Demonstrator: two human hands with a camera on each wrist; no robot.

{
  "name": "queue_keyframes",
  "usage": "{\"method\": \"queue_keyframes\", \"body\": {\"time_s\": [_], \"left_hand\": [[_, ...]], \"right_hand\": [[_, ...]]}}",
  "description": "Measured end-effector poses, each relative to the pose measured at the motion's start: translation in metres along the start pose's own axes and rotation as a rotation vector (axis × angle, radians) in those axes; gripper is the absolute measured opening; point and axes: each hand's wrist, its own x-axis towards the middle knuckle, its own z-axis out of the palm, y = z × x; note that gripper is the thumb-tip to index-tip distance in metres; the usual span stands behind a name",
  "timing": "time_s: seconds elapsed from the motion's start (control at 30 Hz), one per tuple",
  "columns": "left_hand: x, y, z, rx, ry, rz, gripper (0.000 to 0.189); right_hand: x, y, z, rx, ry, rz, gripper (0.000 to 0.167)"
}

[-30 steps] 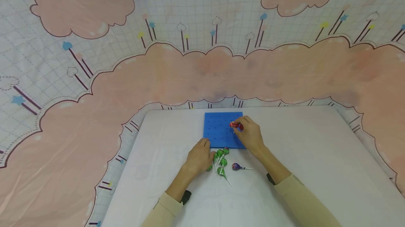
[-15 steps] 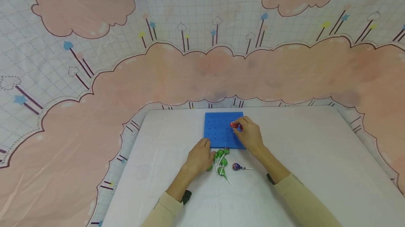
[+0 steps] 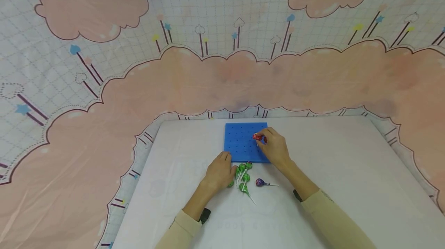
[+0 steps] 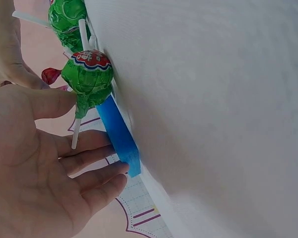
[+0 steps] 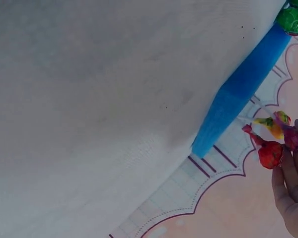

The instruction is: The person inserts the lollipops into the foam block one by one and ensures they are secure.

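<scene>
My right hand (image 3: 276,146) is over the right part of a blue board (image 3: 240,137) with small holes. Thumb and fingers pinch a pinkish-red lollipop (image 5: 291,138), whose stick points toward the board; whether its tip sits in a hole is hidden. A red lollipop (image 5: 270,154) and a yellow one (image 5: 275,126) stand beside it in the right wrist view. At the board's front left corner, my left hand (image 3: 218,171) touches the edge with extended fingers. Close to its thumb in the left wrist view is a green lollipop (image 4: 89,77).
Several green lollipops (image 3: 243,188) lie in a loose cluster in front of the board. To their right a purple lollipop (image 3: 259,182) lies with its stick pointing right. Everything is on a white table (image 3: 180,144), with a patterned cloth (image 3: 229,83) behind it.
</scene>
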Motion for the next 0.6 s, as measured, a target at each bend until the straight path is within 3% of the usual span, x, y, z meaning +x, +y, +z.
{"method": "queue_keyframes", "body": {"time_s": [0.37, 0.6], "left_hand": [[0.0002, 0.0005, -0.0008, 0.007, -0.014, 0.000, 0.055], [0.0000, 0.0009, -0.0013, 0.004, -0.023, -0.008, 0.056]], "right_hand": [[-0.0018, 0.0007, 0.0018, -0.042, -0.048, 0.014, 0.021], [-0.0012, 0.0007, 0.0022, -0.063, -0.030, -0.025, 0.020]]}}
